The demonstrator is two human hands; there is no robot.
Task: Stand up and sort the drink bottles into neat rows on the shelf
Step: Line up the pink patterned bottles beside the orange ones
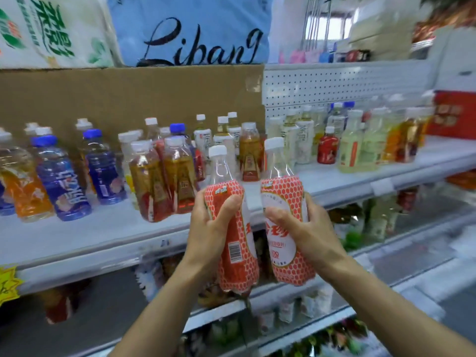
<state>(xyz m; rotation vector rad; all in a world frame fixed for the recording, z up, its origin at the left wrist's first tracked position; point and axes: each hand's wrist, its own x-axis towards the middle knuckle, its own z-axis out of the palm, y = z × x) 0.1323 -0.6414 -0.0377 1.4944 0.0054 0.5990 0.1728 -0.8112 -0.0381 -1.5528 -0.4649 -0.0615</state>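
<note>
Left hand (211, 228) and right hand (306, 228) each grip a red-labelled bottle (238, 243) upright, side by side, before the shelf's front edge (103, 256).

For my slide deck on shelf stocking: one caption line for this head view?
Left hand and right hand each hold a red-patterned bottle before the drinks shelf.
</note>
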